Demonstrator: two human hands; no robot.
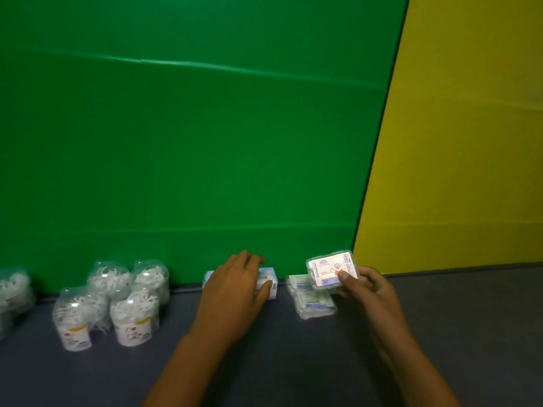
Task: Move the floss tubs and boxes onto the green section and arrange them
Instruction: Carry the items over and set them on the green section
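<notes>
Two floss boxes were in hand: the right hand point(364, 284) pinched one point(332, 269) aloft, the left hand point(235, 284) clasped another point(269, 282) at the green section point(188, 142) edge. Better to set each flat, edges aligned.

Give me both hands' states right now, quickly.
Left hand: closed over a floss box lying at the green section's near edge.
Right hand: holding a clear floss box with a cartoon label, lifted above the other boxes.
</notes>
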